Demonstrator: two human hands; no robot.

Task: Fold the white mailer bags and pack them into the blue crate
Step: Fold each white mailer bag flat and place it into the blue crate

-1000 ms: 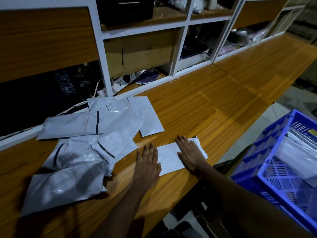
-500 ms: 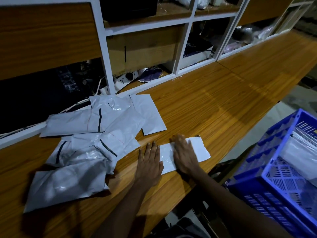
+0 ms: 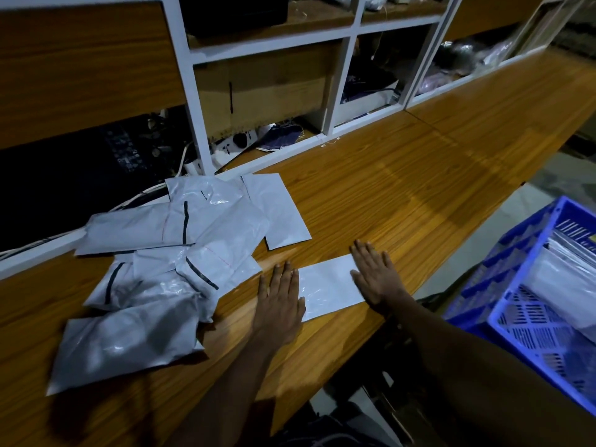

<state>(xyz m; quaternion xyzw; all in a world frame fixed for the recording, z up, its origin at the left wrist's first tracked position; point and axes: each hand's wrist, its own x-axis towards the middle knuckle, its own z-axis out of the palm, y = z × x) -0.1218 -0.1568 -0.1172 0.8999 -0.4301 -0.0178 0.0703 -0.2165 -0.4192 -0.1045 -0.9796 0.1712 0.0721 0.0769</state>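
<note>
Head camera: my left hand and right hand both press flat, fingers straight and gripping nothing, on the 2 ends of 1 folded white mailer bag near the front edge of the wooden counter. A pile of unfolded bags lies just left. The blue crate sits low at my right, holding packed bags.

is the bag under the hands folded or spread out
Folded: the mailer bag lies as a narrow flat strip, pressed flat by the left hand and right hand.
</note>
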